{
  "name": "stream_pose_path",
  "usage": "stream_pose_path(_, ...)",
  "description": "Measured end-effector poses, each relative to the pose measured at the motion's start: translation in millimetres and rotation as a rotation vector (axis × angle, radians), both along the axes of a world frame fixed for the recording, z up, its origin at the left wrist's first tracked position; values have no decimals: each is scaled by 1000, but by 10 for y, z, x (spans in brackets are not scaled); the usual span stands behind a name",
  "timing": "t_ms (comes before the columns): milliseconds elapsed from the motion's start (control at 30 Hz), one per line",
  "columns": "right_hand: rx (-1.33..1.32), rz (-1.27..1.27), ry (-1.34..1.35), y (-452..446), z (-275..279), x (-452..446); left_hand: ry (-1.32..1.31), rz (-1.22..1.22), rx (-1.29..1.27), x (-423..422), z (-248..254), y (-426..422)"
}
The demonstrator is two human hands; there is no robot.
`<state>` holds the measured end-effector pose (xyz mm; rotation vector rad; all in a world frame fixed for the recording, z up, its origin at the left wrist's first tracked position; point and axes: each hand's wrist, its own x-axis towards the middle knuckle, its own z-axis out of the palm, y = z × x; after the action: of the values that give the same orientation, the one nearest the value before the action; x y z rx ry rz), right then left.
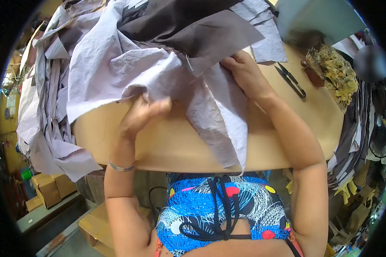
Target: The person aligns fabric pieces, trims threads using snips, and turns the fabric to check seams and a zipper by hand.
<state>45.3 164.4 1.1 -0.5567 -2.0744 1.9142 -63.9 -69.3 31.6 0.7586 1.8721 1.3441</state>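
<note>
A large piece of pale lilac and dark brown cloth (pixel 146 70) is raised above the tan table (pixel 158 147). At its right side my right hand (pixel 244 73) has its fingers closed on the fabric, just below a dark brown flap. My left hand (pixel 146 110) is at the lower left edge of the cloth, blurred, its fingers partly behind the fabric. A strip of the cloth with a frayed seam hangs down between my hands toward the table's front edge. Black thread snips (pixel 291 81) lie on the table, right of my right hand.
More lilac cloth (pixel 45 128) is heaped over the table's left side. Folded pieces (pixel 268 40) lie at the back. At the right are a tangled yellowish bundle (pixel 334 75) and a grey bin (pixel 319 19). Cardboard boxes (pixel 51 190) stand on the lower left.
</note>
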Motion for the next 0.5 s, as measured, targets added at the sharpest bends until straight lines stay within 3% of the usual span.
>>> stream_pose_path(33, 218, 18, -11, -10, -38, -15, -100, 121, 58, 35, -17, 30)
stream_pose_path(67, 340, -51, 215, -111, -59, 24, -92, 238, 46, 105, -9, 157)
stream_pose_path(100, 457, -27, 161, -116, -37, 69, -84, 354, 31, 121, -7, 239)
stream_pose_path(133, 575, -5, 108, -83, 0, 122, 97, 308, 80, 4, -114, 191)
stream_pose_path(233, 830, 66, 37, -35, -99, 82, 743, 230, -264, 29, -159, 71)
stream_pose_path(267, 883, 75, 55, -44, -131, 73, 539, 84, -691, 13, -50, 4)
stream_pose_path(367, 931, 172, -11, -14, -306, -67, 511, -369, -696, 272, 357, -115)
stream_pose_path(400, 926, 217, -53, 1, -374, -130, 571, -350, -418, 364, 321, -121)
stream_pose_path(467, 1039, 268, 108, 26, -463, -245, 669, -295, 145, 578, 160, -43)
stream_pose_path(500, 1025, 275, 121, 28, -451, -243, 925, -323, 192, 573, 58, 56)
